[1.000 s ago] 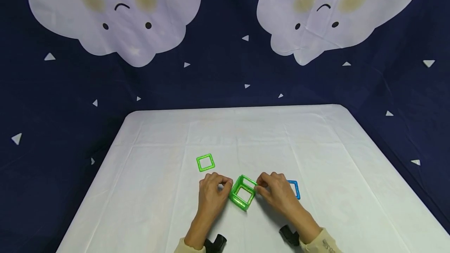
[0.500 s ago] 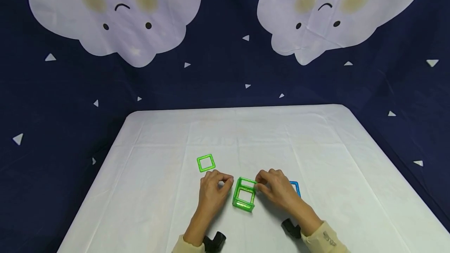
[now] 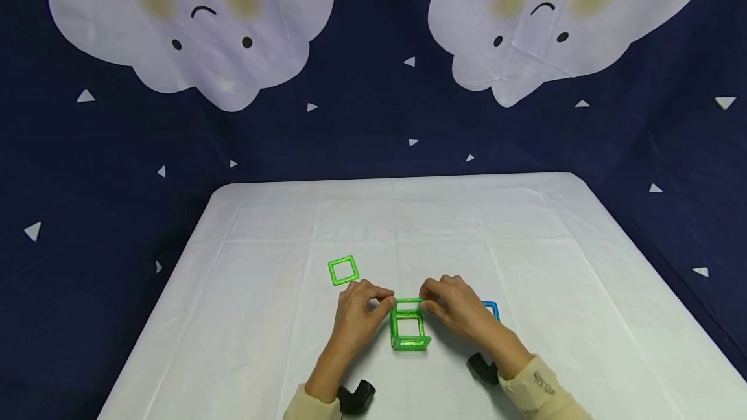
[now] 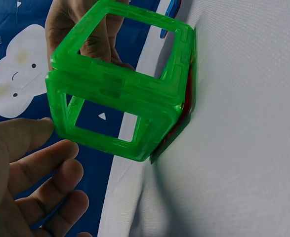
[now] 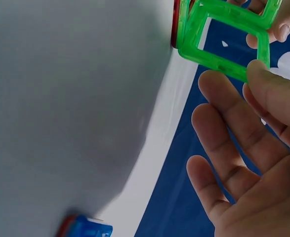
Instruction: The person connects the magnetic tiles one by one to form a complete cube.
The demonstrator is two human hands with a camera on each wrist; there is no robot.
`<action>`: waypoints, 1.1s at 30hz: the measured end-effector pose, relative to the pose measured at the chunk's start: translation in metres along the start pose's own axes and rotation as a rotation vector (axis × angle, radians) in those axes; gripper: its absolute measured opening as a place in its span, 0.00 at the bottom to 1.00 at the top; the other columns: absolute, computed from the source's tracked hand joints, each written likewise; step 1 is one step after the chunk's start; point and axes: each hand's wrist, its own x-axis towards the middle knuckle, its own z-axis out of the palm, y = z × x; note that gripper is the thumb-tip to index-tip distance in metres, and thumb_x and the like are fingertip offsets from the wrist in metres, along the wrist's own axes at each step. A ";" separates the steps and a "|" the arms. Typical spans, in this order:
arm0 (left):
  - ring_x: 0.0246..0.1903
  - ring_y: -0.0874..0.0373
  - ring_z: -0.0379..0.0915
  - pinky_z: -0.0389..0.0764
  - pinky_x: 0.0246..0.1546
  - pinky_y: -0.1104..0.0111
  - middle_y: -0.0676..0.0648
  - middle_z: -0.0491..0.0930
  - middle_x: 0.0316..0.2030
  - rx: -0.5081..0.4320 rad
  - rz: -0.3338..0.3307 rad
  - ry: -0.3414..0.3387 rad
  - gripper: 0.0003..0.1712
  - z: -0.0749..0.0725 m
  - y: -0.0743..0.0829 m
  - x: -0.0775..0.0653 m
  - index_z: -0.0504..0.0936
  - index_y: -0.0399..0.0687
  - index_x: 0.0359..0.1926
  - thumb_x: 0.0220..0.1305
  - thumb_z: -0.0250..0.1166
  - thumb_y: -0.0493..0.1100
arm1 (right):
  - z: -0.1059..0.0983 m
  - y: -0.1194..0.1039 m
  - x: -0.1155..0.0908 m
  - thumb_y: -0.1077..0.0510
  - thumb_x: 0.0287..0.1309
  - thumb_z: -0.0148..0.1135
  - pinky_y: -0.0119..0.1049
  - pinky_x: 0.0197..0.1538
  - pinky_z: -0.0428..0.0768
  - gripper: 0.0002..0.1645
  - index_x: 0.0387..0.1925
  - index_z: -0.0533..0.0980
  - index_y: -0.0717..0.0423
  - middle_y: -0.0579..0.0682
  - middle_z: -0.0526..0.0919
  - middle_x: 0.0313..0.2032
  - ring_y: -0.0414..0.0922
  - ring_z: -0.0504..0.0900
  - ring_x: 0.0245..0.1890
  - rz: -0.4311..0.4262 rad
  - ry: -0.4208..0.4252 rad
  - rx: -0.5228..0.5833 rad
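Note:
An open-topped box of green square magnetic tiles [image 3: 410, 344] stands on the white table between the hands. A dark red edge shows along its base in both wrist views. My left hand [image 3: 360, 316] holds its far left corner by thumb and index fingertips; the other fingers are loosely bent in the left wrist view. My right hand [image 3: 458, 306] pinches the far right corner between thumb and index finger, its remaining fingers spread below in the right wrist view. The index fingertips are partly hidden.
A loose green square tile [image 3: 343, 271] lies beyond the left hand. Partly covered by the right hand, a blue tile [image 3: 496, 310] lies to the right. Black wrist mounts [image 3: 357, 398] sit at both cuffs. A dark blue cloth with clouds [image 3: 373, 128] hangs behind the table.
The green tile box has turned from a diagonal stance to nearly square with the table. My left hand has moved right to its corner; the right hand has shifted slightly away from me.

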 end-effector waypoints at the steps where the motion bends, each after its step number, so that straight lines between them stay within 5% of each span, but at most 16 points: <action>1: 0.32 0.58 0.70 0.65 0.40 0.65 0.57 0.80 0.27 -0.001 -0.001 -0.010 0.06 0.000 0.000 0.000 0.88 0.52 0.33 0.55 0.68 0.46 | 0.000 0.000 0.001 0.56 0.48 0.69 0.35 0.39 0.72 0.10 0.30 0.74 0.44 0.37 0.80 0.26 0.34 0.74 0.28 0.000 -0.008 -0.004; 23: 0.27 0.64 0.69 0.67 0.41 0.65 0.59 0.79 0.21 0.031 -0.003 0.014 0.04 0.001 -0.001 -0.001 0.87 0.55 0.24 0.53 0.69 0.46 | -0.012 -0.001 0.015 0.55 0.51 0.68 0.37 0.42 0.72 0.09 0.35 0.78 0.47 0.39 0.83 0.31 0.37 0.77 0.33 0.000 -0.124 0.017; 33: 0.27 0.63 0.70 0.67 0.41 0.64 0.59 0.79 0.20 0.033 0.006 0.025 0.04 0.001 -0.002 -0.002 0.86 0.55 0.23 0.53 0.68 0.45 | -0.028 0.002 0.057 0.53 0.54 0.66 0.42 0.46 0.74 0.10 0.39 0.79 0.49 0.43 0.84 0.34 0.41 0.79 0.36 -0.021 -0.155 0.010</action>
